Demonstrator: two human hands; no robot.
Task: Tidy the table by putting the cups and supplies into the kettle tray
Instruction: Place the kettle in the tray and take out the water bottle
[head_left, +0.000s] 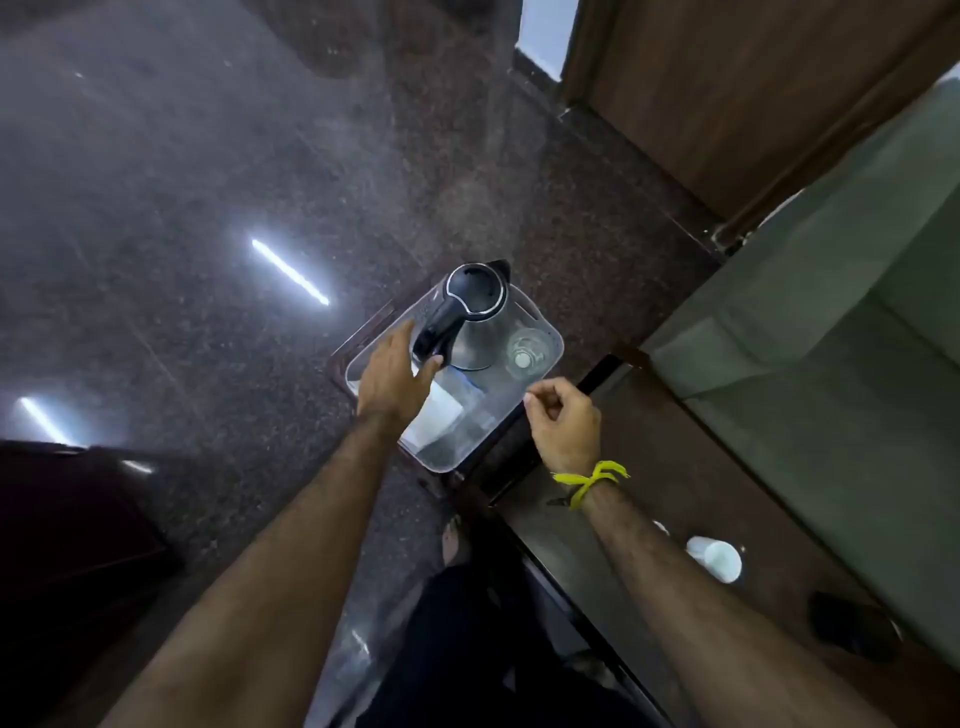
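The left hand (396, 375) lies spread and open over the near-left part of the kettle tray (551, 332), its fingertips beside the black handle of the electric kettle (470, 317), thumb close under the handle's lower end; whether skin touches the handle I cannot tell. The right hand (563, 423) hangs loosely curled at the tray's right rim, fingers bent toward the thumb; it seems to hold nothing, though something very small could be hidden there.

Just beneath the left palm a white paper cup (441, 413) lies in the tray, with a pale sachet-like supply beside it, too blurred to name. Beyond the right hand's fingertips, beside the kettle, a clear glass (526, 354) stands upright. Behind the right forearm, on the dark wooden table (675, 467), another white paper cup (719, 558) is still outside the tray.

That cup will likely be light and easily crushed, so a soft pinch around its wall should suit. The glass is smooth and breakable; the kettle is probably the heaviest piece and best taken by its handle.
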